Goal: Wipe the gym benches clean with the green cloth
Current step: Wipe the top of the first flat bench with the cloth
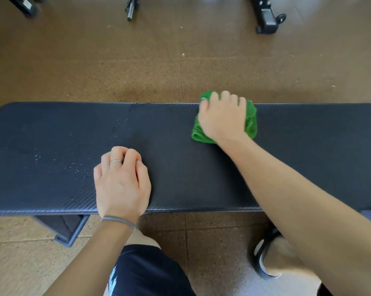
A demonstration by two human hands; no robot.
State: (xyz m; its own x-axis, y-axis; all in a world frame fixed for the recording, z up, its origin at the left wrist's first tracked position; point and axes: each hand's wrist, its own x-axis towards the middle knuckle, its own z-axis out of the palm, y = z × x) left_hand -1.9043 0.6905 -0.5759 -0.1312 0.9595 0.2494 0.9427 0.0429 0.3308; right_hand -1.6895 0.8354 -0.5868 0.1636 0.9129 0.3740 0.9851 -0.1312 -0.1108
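A long black padded gym bench (52,129) runs across the view from left to right. A bunched green cloth (251,120) lies on its far edge, right of the middle. My right hand (221,117) lies on top of the cloth, its fingers curled over the cloth's far side at the bench edge. My left hand (121,180) rests on the near half of the bench with its fingers curled under and nothing in it. Small pale specks (77,167) dot the pad to the left of my left hand.
The floor is brown cork-like tile (159,67). Black equipment feet and a bar end (131,8) stand at the far edge, with a wheeled frame foot (267,18) at the top right. A bench leg base (65,228) sits below left. My knee and shoe (265,253) are close underneath.
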